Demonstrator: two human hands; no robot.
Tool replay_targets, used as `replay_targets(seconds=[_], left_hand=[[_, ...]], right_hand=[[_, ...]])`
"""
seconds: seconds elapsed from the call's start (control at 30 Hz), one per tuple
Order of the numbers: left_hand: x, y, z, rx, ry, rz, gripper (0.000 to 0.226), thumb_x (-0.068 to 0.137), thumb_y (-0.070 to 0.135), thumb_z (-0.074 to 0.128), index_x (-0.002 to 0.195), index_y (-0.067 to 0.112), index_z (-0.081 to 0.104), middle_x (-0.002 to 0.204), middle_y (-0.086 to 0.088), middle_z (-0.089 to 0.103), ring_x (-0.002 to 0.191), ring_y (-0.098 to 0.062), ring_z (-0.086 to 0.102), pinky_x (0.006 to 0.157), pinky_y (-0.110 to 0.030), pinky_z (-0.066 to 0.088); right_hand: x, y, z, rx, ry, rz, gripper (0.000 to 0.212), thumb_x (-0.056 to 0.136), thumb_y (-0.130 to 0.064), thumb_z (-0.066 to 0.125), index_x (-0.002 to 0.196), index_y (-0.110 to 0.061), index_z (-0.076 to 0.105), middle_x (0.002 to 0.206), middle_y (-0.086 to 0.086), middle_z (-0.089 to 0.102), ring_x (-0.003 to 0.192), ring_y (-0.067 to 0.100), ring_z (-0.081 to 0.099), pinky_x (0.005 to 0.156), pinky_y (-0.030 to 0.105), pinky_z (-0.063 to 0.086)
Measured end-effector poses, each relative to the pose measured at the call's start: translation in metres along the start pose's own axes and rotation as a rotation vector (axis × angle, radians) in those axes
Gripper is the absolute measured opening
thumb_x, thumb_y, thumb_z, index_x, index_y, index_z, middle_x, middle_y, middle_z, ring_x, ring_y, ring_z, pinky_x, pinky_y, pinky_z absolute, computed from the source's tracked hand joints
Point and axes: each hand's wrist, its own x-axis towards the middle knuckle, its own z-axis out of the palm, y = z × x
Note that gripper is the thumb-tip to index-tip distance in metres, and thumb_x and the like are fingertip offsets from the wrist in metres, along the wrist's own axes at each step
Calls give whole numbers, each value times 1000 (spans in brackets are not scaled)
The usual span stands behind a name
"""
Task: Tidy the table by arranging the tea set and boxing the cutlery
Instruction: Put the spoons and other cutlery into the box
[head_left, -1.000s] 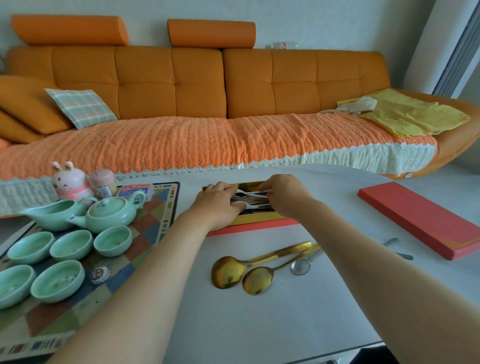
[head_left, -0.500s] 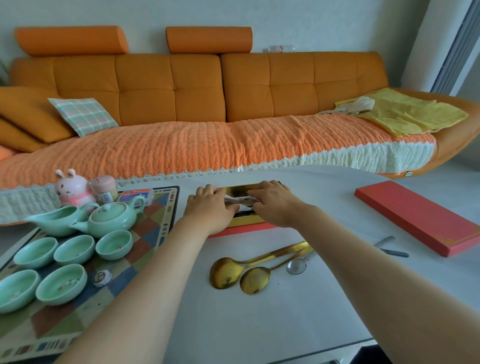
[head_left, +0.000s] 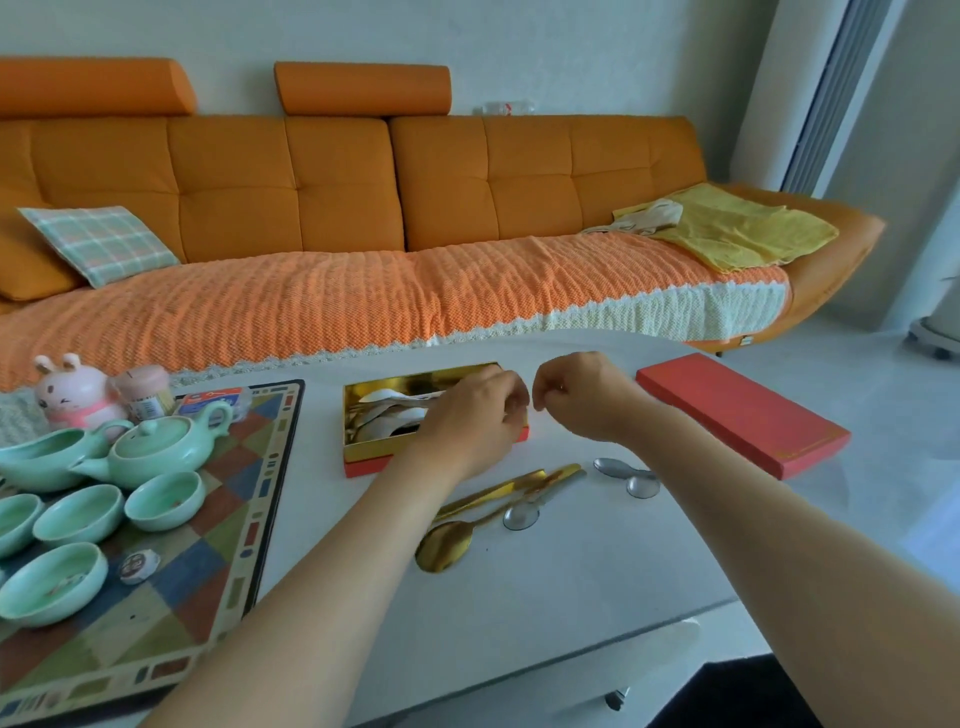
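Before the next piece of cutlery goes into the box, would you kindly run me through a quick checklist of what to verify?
1. Box open and reachable: ok; lid lies apart, to the right.
2. Room left inside the box: cannot tell; white spoons already fill the visible part and the left hand covers the rest.
3. Cutlery still to box: not ok; gold spoon and small steel spoons lie on the table.
4. Hands free for a grip: cannot tell; the left hand and right hand are curled, contents hidden.
5. Tea set out of the way: ok; teapot and cups sit on the mat.
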Motion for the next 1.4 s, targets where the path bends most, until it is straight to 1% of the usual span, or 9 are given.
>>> replay_targets(seconds=[0.07, 0.17, 0.4, 0.57, 0.77, 0.97, 1.2, 1.3, 1.4], left_hand=[[-3, 14, 8, -15, -93, 16, 17, 97, 28, 50, 109, 27, 61, 104, 9, 57, 90, -13, 56, 76, -32, 51], [-10, 28, 23, 35, -198, 53, 27, 96, 36, 54, 122, 30, 60, 114, 9, 58, 99, -12, 57, 83, -29, 51], [-15, 33, 43, 172, -331, 60, 54, 96, 50, 48, 145, 28, 43, 141, 4, 46, 134, -18, 37, 102, -36, 42], [-15, 34, 45, 73, -248, 7, 48, 95, 43, 55, 140, 29, 47, 131, 7, 55, 120, -15, 50, 94, -32, 47], [-15, 21, 34, -205, -75, -142, 26, 94, 33, 61, 119, 29, 51, 99, 14, 65, 88, -8, 62, 76, -29, 54], [-13, 3, 13, -229, 79, -118, 11, 92, 27, 66, 103, 26, 68, 90, 12, 67, 80, -3, 60, 67, -19, 47], [-15, -36, -20, -164, 347, -164, 7, 94, 18, 61, 96, 20, 68, 84, 11, 61, 77, -5, 58, 64, -16, 45], [-18, -59, -34, -155, 362, -238, 7, 93, 19, 61, 90, 23, 65, 81, 13, 61, 75, -6, 59, 65, -25, 49], [-21, -79, -40, -100, 320, -272, 9, 91, 19, 60, 88, 27, 62, 81, 13, 62, 73, -6, 59, 65, -30, 52]], right_hand=[[-16, 9, -11, -50, -75, 30, 28, 84, -12, 49, 83, -26, 72, 78, -12, 64, 48, -1, 48, 47, 15, 33], [-32, 25, -20, -105, -236, 69, 26, 83, -21, 55, 96, -36, 72, 95, -15, 67, 68, -1, 58, 56, 16, 40], [-48, 47, -16, -168, -379, 156, 27, 84, -34, 67, 111, -37, 67, 98, -14, 67, 92, 10, 61, 86, 32, 53], [-41, 42, -1, -68, -289, 130, 23, 84, -19, 73, 104, -30, 72, 95, -8, 68, 85, 10, 63, 70, 17, 46], [-30, 30, 14, 142, -103, 81, 27, 79, -10, 76, 97, -28, 67, 86, -12, 69, 77, 3, 63, 69, 17, 47], [-18, 13, 22, 367, 16, 52, 29, 75, -9, 81, 86, -31, 65, 80, -8, 71, 75, 8, 68, 73, 25, 56], [1, 0, 30, 321, 52, 51, 17, 92, -16, 65, 105, -24, 72, 77, -6, 66, 70, 17, 61, 60, 20, 45], [13, -6, 36, 305, 65, 39, 26, 98, -13, 54, 114, -24, 71, 85, -3, 70, 63, 17, 56, 54, 19, 41], [26, -19, 43, 291, 77, 33, 30, 98, -11, 52, 117, -23, 71, 89, 1, 70, 70, 28, 62, 59, 32, 48]])
